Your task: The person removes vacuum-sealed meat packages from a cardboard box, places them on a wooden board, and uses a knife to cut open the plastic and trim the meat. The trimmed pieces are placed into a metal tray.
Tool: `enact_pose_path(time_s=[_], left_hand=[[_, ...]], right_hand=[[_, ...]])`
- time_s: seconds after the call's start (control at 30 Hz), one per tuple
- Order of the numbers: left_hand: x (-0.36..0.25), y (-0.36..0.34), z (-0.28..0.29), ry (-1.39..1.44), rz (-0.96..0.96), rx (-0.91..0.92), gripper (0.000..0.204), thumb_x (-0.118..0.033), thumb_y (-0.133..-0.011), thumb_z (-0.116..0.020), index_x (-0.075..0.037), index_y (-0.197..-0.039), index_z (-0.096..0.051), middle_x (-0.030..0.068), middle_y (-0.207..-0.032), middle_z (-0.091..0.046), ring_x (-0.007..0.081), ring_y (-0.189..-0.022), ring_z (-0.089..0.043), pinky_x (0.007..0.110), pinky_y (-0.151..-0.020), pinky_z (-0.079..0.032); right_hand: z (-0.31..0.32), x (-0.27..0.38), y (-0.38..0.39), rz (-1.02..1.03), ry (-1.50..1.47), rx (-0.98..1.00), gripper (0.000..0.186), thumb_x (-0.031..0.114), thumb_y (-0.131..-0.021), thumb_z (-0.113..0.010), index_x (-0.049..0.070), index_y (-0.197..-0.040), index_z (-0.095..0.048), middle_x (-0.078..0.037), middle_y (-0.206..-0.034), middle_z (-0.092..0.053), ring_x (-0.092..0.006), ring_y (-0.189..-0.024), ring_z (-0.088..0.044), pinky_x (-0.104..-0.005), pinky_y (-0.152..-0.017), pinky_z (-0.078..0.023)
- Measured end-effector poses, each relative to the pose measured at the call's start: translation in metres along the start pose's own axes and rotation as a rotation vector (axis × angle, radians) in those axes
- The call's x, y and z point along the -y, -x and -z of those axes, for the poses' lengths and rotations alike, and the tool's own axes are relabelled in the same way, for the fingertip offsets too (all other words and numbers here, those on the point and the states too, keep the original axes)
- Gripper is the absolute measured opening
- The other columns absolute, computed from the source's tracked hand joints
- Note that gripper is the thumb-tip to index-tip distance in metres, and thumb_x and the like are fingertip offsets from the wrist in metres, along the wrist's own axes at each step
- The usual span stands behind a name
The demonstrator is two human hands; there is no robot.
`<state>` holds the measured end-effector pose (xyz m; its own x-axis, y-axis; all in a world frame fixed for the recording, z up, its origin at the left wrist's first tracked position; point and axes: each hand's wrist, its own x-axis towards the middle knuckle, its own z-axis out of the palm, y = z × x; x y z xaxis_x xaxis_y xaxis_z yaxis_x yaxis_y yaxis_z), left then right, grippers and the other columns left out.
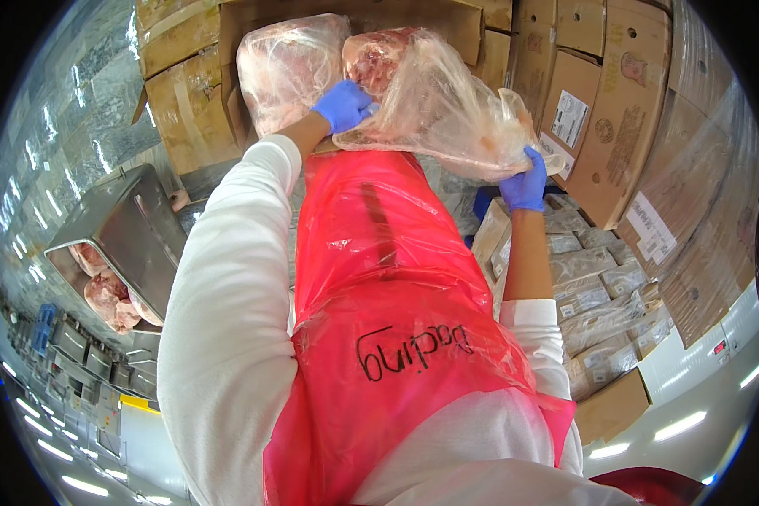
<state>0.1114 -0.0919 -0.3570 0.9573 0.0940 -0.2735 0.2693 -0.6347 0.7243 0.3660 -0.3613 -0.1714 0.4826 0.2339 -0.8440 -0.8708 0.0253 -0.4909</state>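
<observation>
In front of me a large piece of raw red meat (371, 66) shows through the opening of a clear plastic bag (443, 105). My left hand (344, 107), in a blue glove, is closed at the near edge of the bag, against the meat. My right hand (524, 181), gloved in blue too, grips the bunched end of the bag and holds it stretched out to the right. Left of this piece sits another chunk of meat wrapped in clear plastic (291, 67). Both lie at an open cardboard box (438, 15).
At left stands a metal bin (131, 223) with raw meat (105, 295) in it. Closed cardboard boxes (190, 101) are at the far left. Tall stacks of boxes (616, 126) rise on the right, with a plastic-wrapped stack (590, 287) nearer. A red plastic apron (371, 253) covers my front.
</observation>
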Motion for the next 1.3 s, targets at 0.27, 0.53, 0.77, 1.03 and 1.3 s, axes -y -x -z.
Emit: enact_pose_path(time_s=[0.27, 0.53, 0.77, 1.03, 1.3], left_hand=[[-0.057, 0.012, 0.0, 0.254, 0.31, 0.087, 0.057, -0.05, -0.102, -0.036, -0.005, -0.096, -0.07, 0.0245, -0.094, -0.068, 0.045, -0.087, -0.063, 0.05, -0.085, -0.049], [-0.163, 0.023, 0.07, 0.32, 0.378, 0.176, 0.051, -0.044, -0.103, -0.039, -0.002, -0.099, -0.067, 0.0261, -0.101, -0.066, 0.0448, -0.09, -0.063, 0.05, -0.083, -0.049], [-0.138, -0.068, 0.144, -0.018, 0.094, -0.254, 0.023, -0.013, -0.093, -0.046, 0.0, -0.089, -0.064, 0.0242, -0.083, -0.066, 0.0413, -0.08, -0.065, 0.05, -0.072, -0.052], [-0.014, -0.071, 0.173, 0.331, 0.223, -0.628, 0.046, -0.04, -0.1, -0.048, 0.003, -0.103, -0.067, 0.0265, -0.096, -0.068, 0.0403, -0.086, -0.066, 0.045, -0.077, -0.051], [-0.148, 0.004, 0.035, 0.078, 0.419, 0.118, 0.056, -0.05, -0.101, -0.037, -0.004, -0.102, -0.07, 0.0237, -0.102, -0.069, 0.0419, -0.097, -0.065, 0.049, -0.088, -0.05]], right_hand=[[0.015, 0.015, 0.001, 0.0, -0.1, 0.024, 0.056, 0.025, -0.091, -0.052, 0.0, -0.141, -0.046, -0.018, -0.142, -0.052, -0.0352, -0.132, -0.049, -0.0491, -0.115, -0.035], [0.041, -0.013, -0.03, 0.018, -0.159, 0.013, 0.052, 0.026, -0.097, -0.053, 0.001, -0.143, -0.045, -0.016, -0.144, -0.051, -0.0335, -0.133, -0.048, -0.0487, -0.115, -0.035], [0.048, -0.014, -0.034, 0.101, -0.22, 0.014, 0.051, 0.027, -0.101, -0.05, 0.002, -0.145, -0.042, -0.017, -0.146, -0.047, -0.0317, -0.135, -0.046, -0.0454, -0.115, -0.036], [0.064, -0.014, -0.013, 0.161, -0.292, -0.121, 0.054, 0.03, -0.101, -0.047, 0.001, -0.146, -0.041, -0.018, -0.149, -0.044, -0.0337, -0.138, -0.042, -0.0482, -0.117, -0.033], [0.137, -0.064, -0.004, 0.095, -0.24, -0.104, 0.051, 0.029, -0.1, -0.05, 0.001, -0.143, -0.044, -0.015, -0.142, -0.052, -0.0303, -0.13, -0.051, -0.0447, -0.111, -0.041]])
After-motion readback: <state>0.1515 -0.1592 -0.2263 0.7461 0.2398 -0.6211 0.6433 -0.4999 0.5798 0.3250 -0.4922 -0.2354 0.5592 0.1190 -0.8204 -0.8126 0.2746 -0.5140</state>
